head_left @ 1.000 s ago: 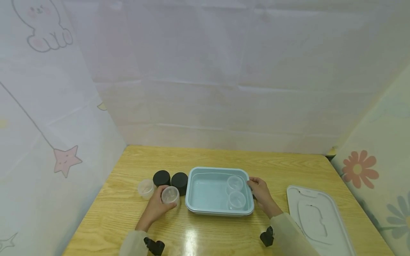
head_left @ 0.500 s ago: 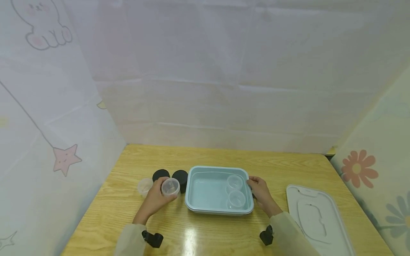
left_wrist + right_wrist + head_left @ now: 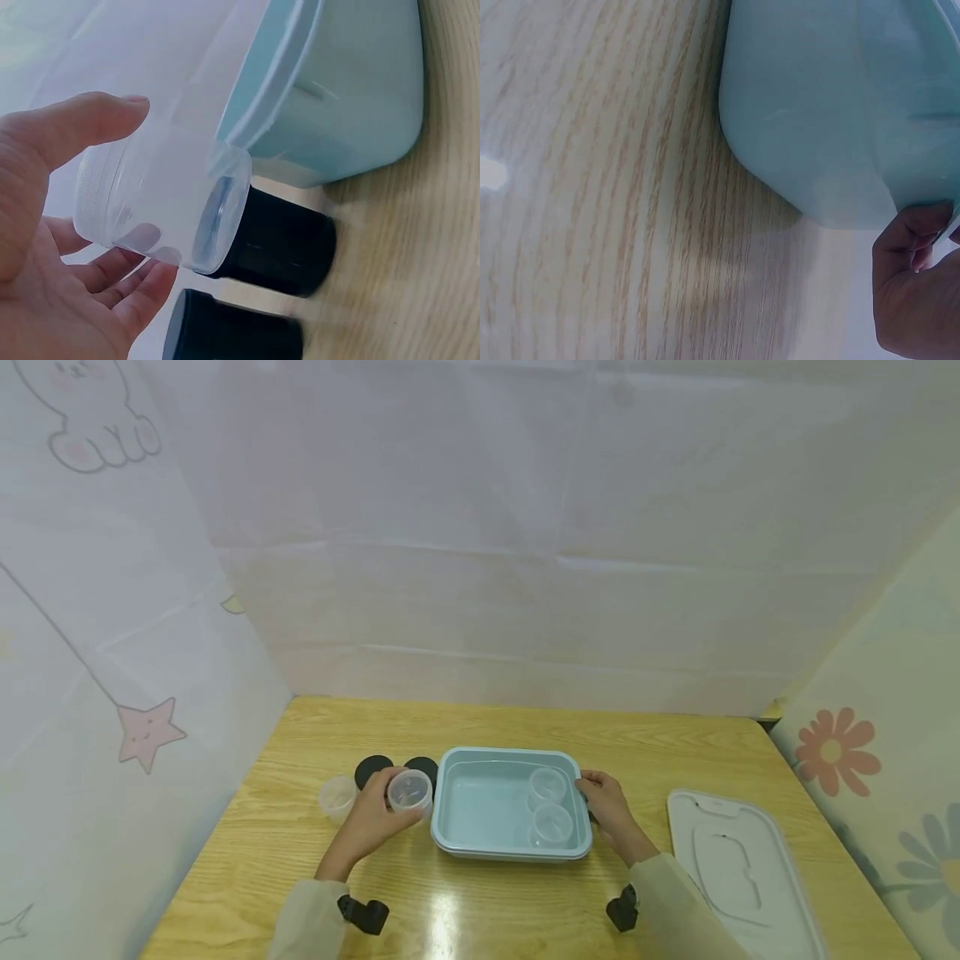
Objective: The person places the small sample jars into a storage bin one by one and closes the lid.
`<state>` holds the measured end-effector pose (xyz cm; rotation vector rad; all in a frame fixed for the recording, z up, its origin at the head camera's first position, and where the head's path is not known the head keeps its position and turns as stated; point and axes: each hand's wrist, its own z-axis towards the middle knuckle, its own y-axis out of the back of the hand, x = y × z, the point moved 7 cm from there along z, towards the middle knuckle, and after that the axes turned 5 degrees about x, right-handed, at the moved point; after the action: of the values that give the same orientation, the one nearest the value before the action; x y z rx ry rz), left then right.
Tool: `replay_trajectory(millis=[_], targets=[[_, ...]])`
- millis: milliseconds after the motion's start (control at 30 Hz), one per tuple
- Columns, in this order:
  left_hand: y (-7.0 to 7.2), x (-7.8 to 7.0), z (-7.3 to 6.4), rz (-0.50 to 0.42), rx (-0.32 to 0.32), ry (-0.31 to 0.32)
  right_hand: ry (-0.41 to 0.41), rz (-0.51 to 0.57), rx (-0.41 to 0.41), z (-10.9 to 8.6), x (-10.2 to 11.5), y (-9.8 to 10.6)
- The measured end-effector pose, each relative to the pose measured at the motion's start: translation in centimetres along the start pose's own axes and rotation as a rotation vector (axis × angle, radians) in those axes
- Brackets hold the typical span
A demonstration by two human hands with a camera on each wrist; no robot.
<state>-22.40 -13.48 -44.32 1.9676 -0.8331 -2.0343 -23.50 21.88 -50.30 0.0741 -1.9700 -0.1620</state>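
Observation:
In my left hand [image 3: 369, 823] I hold a clear plastic jar [image 3: 169, 199] with a screw lid, thumb on one side and fingers round the other. It is raised off the table, beside the left rim of a light blue plastic bin [image 3: 480, 852]. My right hand [image 3: 611, 810] grips the bin's right rim, thumb and fingers pinching it in the right wrist view. Inside the bin, on its right side, stand two clear jars, a rear jar [image 3: 547, 785] and a front jar [image 3: 552, 827]. Another clear jar [image 3: 337, 797] stands on the table left of my left hand.
Behind my left hand stand two black jars, the left black jar [image 3: 372, 768] and the right black jar [image 3: 281, 244] close to the bin. A white lid [image 3: 738, 868] lies on the wooden table [image 3: 517, 910] at the right. A pale sheet [image 3: 465, 610] hangs behind the table.
My left hand has lifted the clear jar and carried it rightward, up to the bin's left rim. My right hand has stayed on the bin's right rim.

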Motion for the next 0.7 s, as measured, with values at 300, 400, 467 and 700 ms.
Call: replay_trajectory(millis=[300,400,467,700], targets=[[0.0,-0.9,0.5,0.027,-0.013,0.005,-0.004,-0.007,0.006,0.0,-0.1,0.0],[-0.2,-1.2,0.9,0.032,-0.02,0.001,-0.001,-0.01,0.003,0.0,0.0,0.1],[-0.6,-1.6,1.2,0.028,-0.018,-0.011,0.0,-0.009,-0.002,0.0,0.0,0.1],[-2.3,-2.4,2.4,-0.022,0.015,-0.048,-0.008,-0.003,-0.002,0.1,-0.1,0.1]])
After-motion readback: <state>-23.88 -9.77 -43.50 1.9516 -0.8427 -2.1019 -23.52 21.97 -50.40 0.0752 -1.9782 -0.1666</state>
